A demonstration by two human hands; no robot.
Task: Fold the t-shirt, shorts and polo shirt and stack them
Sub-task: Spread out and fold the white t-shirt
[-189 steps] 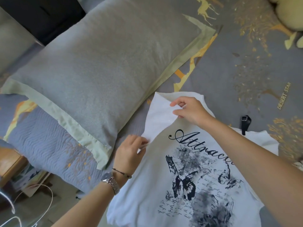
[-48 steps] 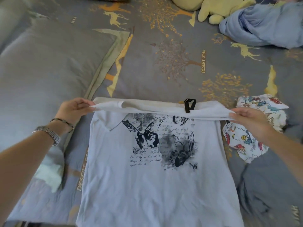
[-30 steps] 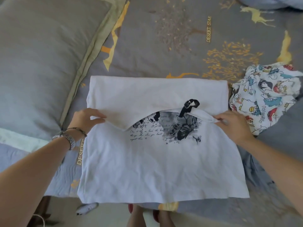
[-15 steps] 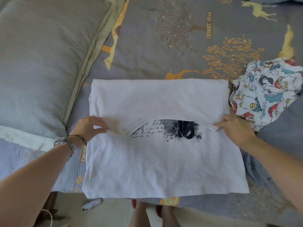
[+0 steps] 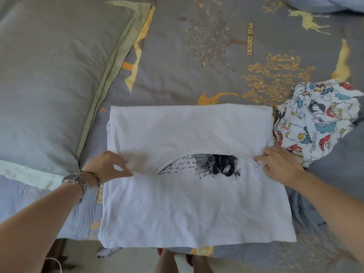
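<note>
Left hand point(image 5: 107, 166) pinches the left corner of the folded-down flap on the white shirt point(image 5: 193, 209), which lies flat on the bed point(image 5: 197, 56); right hand point(image 5: 281, 164) pinches the right corner. Thin, limp cotton, probably best gripped at the corners. Pillow point(image 5: 49, 75) left, printed shorts point(image 5: 319, 119) crumpled right.

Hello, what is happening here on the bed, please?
A person is folding a white t-shirt on the bed. Its top part is folded down over the print. The left hand and the right hand each pinch the folded edge at one side. A cartoon-print garment lies crumpled to the right, not yet folded, and a pillow lies to the left.
</note>
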